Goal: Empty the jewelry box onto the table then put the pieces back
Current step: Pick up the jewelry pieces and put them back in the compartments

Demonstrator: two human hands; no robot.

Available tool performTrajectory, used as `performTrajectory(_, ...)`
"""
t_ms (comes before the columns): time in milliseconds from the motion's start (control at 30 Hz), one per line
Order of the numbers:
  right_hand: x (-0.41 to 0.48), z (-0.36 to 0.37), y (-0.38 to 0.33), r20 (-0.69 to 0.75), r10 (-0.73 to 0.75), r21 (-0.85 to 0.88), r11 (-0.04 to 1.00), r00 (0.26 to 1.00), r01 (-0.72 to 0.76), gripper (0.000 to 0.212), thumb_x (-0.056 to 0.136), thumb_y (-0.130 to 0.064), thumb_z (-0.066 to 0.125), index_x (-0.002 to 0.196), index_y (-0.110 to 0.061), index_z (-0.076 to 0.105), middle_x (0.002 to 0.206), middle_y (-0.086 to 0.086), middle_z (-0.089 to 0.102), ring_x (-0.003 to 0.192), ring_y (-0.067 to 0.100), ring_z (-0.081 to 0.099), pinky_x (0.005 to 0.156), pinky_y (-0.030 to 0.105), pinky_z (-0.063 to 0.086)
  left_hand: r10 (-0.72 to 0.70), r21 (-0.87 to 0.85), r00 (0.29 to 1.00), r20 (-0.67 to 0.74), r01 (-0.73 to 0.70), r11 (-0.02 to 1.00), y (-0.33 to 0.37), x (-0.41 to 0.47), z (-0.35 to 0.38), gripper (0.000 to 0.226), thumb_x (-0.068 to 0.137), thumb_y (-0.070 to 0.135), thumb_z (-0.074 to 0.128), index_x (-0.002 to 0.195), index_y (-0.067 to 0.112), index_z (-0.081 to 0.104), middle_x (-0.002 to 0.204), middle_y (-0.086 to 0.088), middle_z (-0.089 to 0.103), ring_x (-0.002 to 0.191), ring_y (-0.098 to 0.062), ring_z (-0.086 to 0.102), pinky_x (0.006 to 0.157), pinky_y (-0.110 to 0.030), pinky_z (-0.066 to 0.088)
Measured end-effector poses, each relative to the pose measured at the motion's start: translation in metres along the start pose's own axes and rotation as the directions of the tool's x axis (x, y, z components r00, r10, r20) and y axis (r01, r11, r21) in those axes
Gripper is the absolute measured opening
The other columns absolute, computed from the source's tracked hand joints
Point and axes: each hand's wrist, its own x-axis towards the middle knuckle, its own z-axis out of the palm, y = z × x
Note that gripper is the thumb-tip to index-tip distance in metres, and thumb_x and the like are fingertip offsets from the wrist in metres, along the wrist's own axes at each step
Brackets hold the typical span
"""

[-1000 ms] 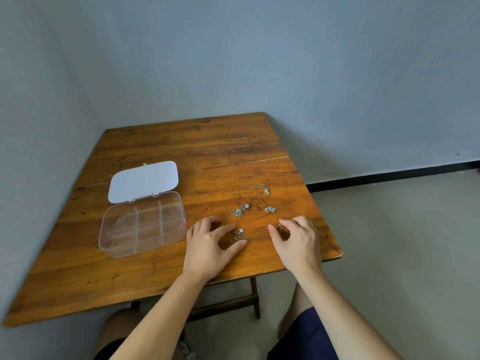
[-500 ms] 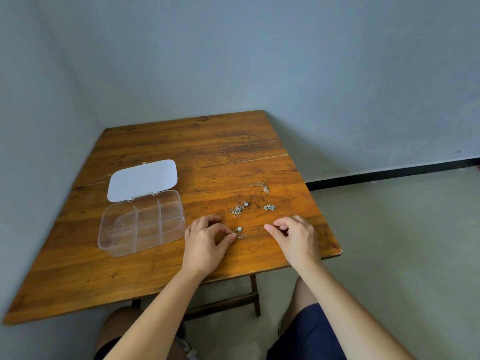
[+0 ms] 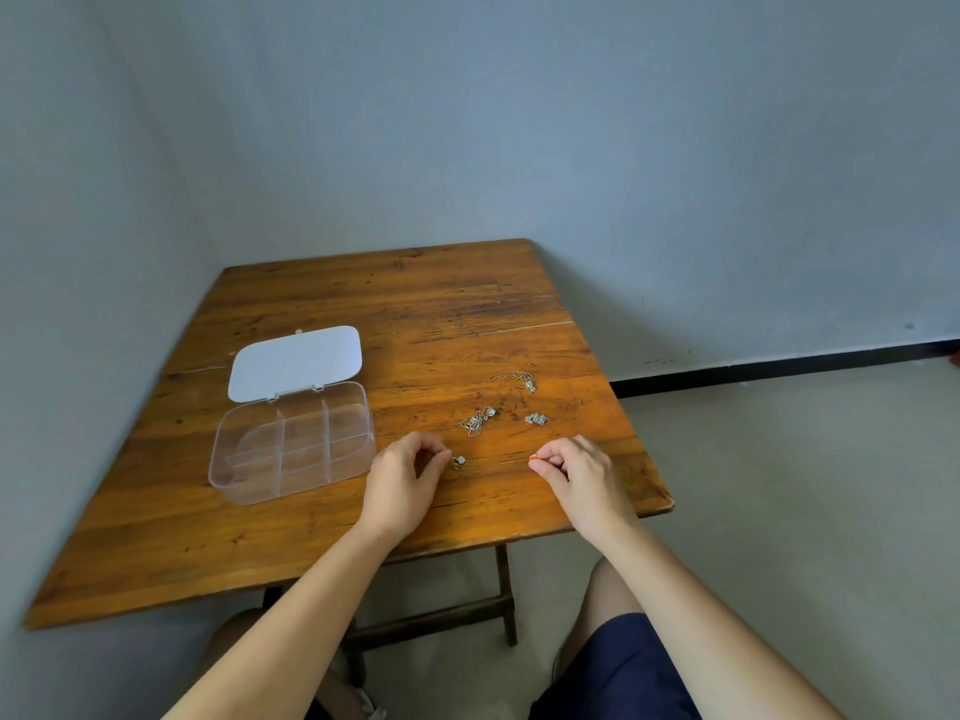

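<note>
A clear plastic jewelry box [image 3: 293, 444] with several compartments lies open on the wooden table [image 3: 322, 532], its white lid [image 3: 295, 362] folded back. My left hand [image 3: 402, 485] pinches a thin chain whose silver pendant [image 3: 458, 462] pokes out past the fingertips. My right hand [image 3: 579, 472] pinches a small piece with a red tip [image 3: 533, 460]. Loose on the table lie a silver necklace [image 3: 479, 420], a small sparkly piece [image 3: 536, 419] and a thin gold chain [image 3: 514, 378].
The table stands in a corner, with grey walls at its left and far sides. Its right edge [image 3: 623, 407] and near edge drop to a pale floor. My knees are under the near edge.
Both hands have drawn their fingers together on pieces near the table's front. The left hand gathered the chain and slid slightly left; the right hand lifted the red-tipped piece.
</note>
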Motion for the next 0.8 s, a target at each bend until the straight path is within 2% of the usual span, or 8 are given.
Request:
performTrajectory(100, 0.001, 0.004, -0.007, 0.013, -0.025, 0.011, 1.000, 1.000, 0.025, 0.014, 0.092, -0.025, 0.069, 0.100, -0.014, 0.073, 0.096, -0.006, 0.059, 0.090, 0.014, 0.058, 0.076, 0.025, 0.049, -0.080, -0.208, 0.997, -0.011, 0.076, 0.975, 0.009, -0.004, -0.017, 0.005, 0.094, 0.024, 0.064, 0.096, 0.020, 0.063, 0.092, 0.005, 0.072, 0.091, -0.009, 0.067, 0.089, -0.037, 0.057)
performTrajectory(167, 0.004, 0.009, -0.018, 0.035, -0.052, -0.002, 0.999, 0.998, 0.052, 0.014, 0.093, -0.025, 0.068, 0.101, -0.014, 0.072, 0.098, -0.004, 0.060, 0.094, 0.017, 0.058, 0.079, 0.030, 0.052, -0.080, -0.276, 0.996, -0.025, 0.070, 0.959, 0.012, -0.006, -0.032, 0.006, 0.094, 0.023, 0.064, 0.096, 0.017, 0.062, 0.091, 0.000, 0.073, 0.089, -0.015, 0.070, 0.087, -0.040, 0.059)
performTrajectory(233, 0.010, 0.014, -0.034, 0.047, -0.105, -0.009, 0.994, 0.993, 0.106, 0.015, 0.093, -0.024, 0.068, 0.102, -0.013, 0.071, 0.100, -0.001, 0.064, 0.095, 0.018, 0.059, 0.078, 0.028, 0.051, -0.073, -0.319, 0.996, -0.050, 0.054, 0.946, 0.014, -0.006, -0.049, 0.005, 0.095, 0.018, 0.062, 0.095, 0.013, 0.061, 0.089, -0.004, 0.074, 0.085, -0.021, 0.072, 0.084, -0.043, 0.060)
performTrajectory(367, 0.029, 0.025, -0.079, 0.063, -0.216, 0.034, 0.976, 0.974, 0.214, 0.018, 0.095, -0.025, 0.064, 0.106, -0.012, 0.070, 0.103, 0.000, 0.063, 0.095, 0.016, 0.060, 0.077, 0.024, 0.050, -0.102, -0.309, 0.984, -0.146, 0.052, 0.950, 0.010, -0.002, -0.089, 0.004, 0.095, 0.018, 0.063, 0.096, 0.015, 0.061, 0.094, -0.003, 0.075, 0.088, -0.020, 0.072, 0.082, -0.043, 0.061)
performTrajectory(467, 0.044, 0.034, -0.118, 0.057, -0.271, 0.083, 0.960, 0.961, 0.266, 0.019, 0.097, -0.026, 0.062, 0.108, -0.013, 0.069, 0.105, 0.000, 0.062, 0.095, 0.013, 0.058, 0.077, 0.024, 0.052, -0.100, -0.229, 0.966, -0.239, 0.044, 0.972, 0.000, 0.006, -0.119, 0.007, 0.094, 0.019, 0.065, 0.098, 0.015, 0.061, 0.095, -0.001, 0.075, 0.089, -0.017, 0.072, 0.079, -0.038, 0.062)
performTrajectory(633, 0.059, 0.054, -0.168, 0.096, -0.352, 0.138, 0.931, 0.931, 0.337, 0.018, 0.098, -0.026, 0.061, 0.107, -0.012, 0.069, 0.100, -0.005, 0.056, 0.090, 0.010, 0.054, 0.064, 0.010, 0.037, -0.120, -0.218, 0.940, -0.319, 0.051, 0.975, -0.011, 0.010, -0.148, 0.005, 0.094, 0.016, 0.064, 0.097, 0.013, 0.060, 0.091, -0.002, 0.075, 0.084, -0.016, 0.073, 0.071, -0.025, 0.060)
performTrajectory(733, 0.062, 0.067, -0.182, 0.121, -0.367, 0.165, 0.924, 0.923, 0.346, 0.018, 0.097, -0.024, 0.062, 0.108, -0.012, 0.069, 0.104, 0.000, 0.060, 0.092, 0.012, 0.056, 0.068, 0.014, 0.043, -0.156, -0.218, 0.937, -0.312, 0.089, 0.972, -0.024, 0.007, -0.146, 0.005, 0.094, 0.015, 0.064, 0.096, 0.015, 0.060, 0.091, -0.004, 0.074, 0.083, -0.020, 0.072, 0.070, -0.027, 0.061)
performTrajectory(800, 0.063, 0.076, -0.185, 0.140, -0.368, 0.176, 0.923, 0.919, 0.343, 0.017, 0.097, -0.024, 0.062, 0.107, -0.012, 0.069, 0.105, 0.002, 0.062, 0.094, 0.015, 0.059, 0.075, 0.023, 0.052, -0.174, -0.181, 0.940, -0.294, 0.124, 0.976, -0.035, 0.004, -0.141, 0.005, 0.093, 0.016, 0.065, 0.096, 0.017, 0.061, 0.091, -0.003, 0.072, 0.084, -0.020, 0.071, 0.073, -0.031, 0.062)
